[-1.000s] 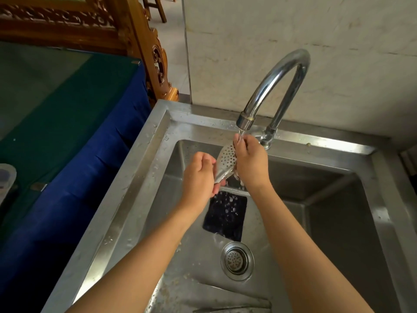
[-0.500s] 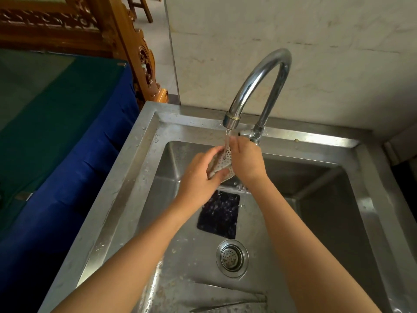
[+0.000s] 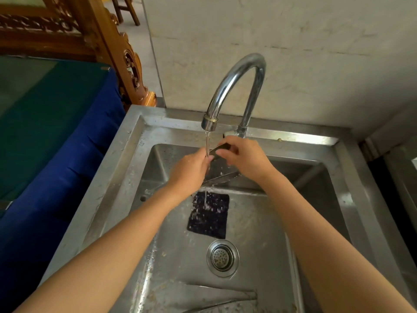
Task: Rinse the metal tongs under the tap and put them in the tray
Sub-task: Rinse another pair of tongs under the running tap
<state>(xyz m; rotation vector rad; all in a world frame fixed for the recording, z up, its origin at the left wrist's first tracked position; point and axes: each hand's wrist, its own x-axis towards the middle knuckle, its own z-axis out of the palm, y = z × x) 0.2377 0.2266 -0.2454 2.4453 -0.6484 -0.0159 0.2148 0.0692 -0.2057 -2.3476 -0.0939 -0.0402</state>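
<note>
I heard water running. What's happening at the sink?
A person is rinsing the metal tongs over the sink. The left hand grips them from one side and the right hand pinches their upper end, holding them in the thin stream of water from the tap. The water splashes down onto a dark mat near the drain. No tray shows in this view, so the tongs are not yet put away.
</note>
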